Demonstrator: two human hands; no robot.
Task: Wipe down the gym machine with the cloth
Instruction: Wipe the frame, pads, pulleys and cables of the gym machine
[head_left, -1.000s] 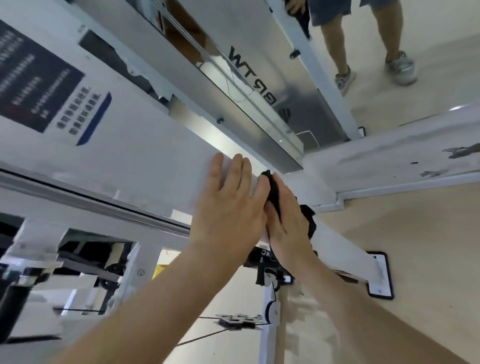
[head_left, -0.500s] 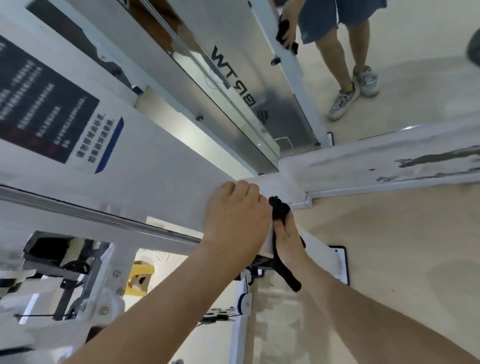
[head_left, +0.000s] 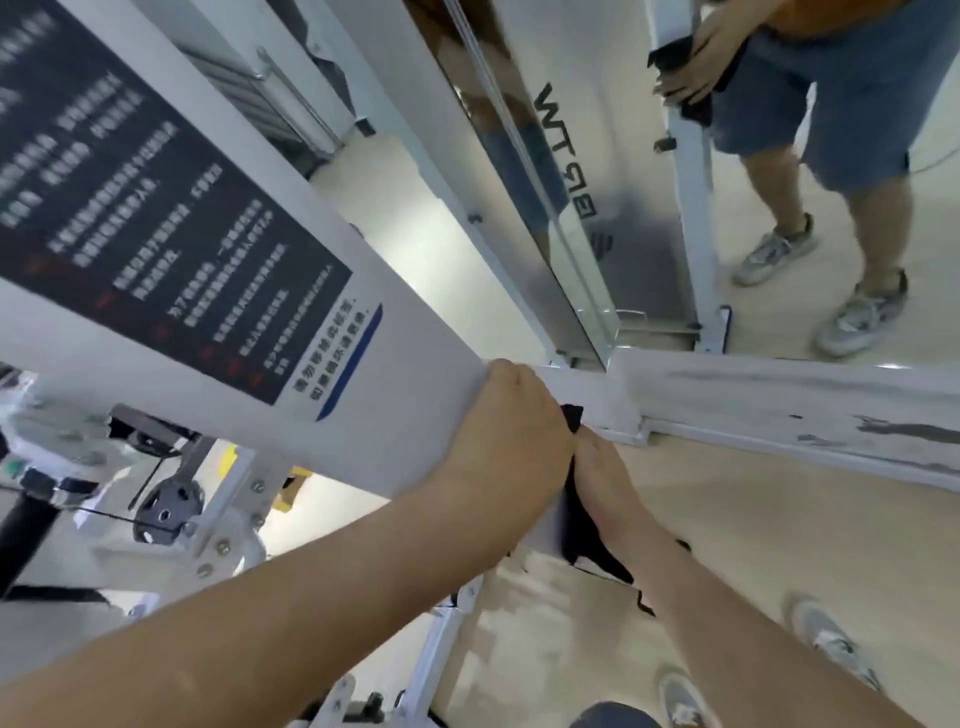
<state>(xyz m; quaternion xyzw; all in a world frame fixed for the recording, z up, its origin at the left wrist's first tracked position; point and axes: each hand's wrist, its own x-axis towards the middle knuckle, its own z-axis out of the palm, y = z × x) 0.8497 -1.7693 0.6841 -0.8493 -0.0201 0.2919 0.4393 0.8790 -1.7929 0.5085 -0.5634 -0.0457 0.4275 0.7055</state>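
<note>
Low on the gym machine (head_left: 415, 374), the cloth (head_left: 584, 525) is wiping a narrow side face

Bracing the white frame, the left hand (head_left: 511, 431) is curling its grip over the edge just below the warning label (head_left: 171, 249), while the right hand (head_left: 605, 483) is pressing the black cloth against the side, one corner poking out past the fingertips and a tail hanging under the wrist. I am judging this as mid-wipe, close above the scuffed base beam (head_left: 753, 395). The next move is likely calling for carrying the cloth down to that joint or onto another face, with the bracing hand shifting clear. The right fingers are lying out of sight, so I cannot tell whether that grip is clamping the cloth or only pushing it. The label text is blurring, and the mirror (head_left: 769, 312) is cutting the reflected person off above the waist
</note>
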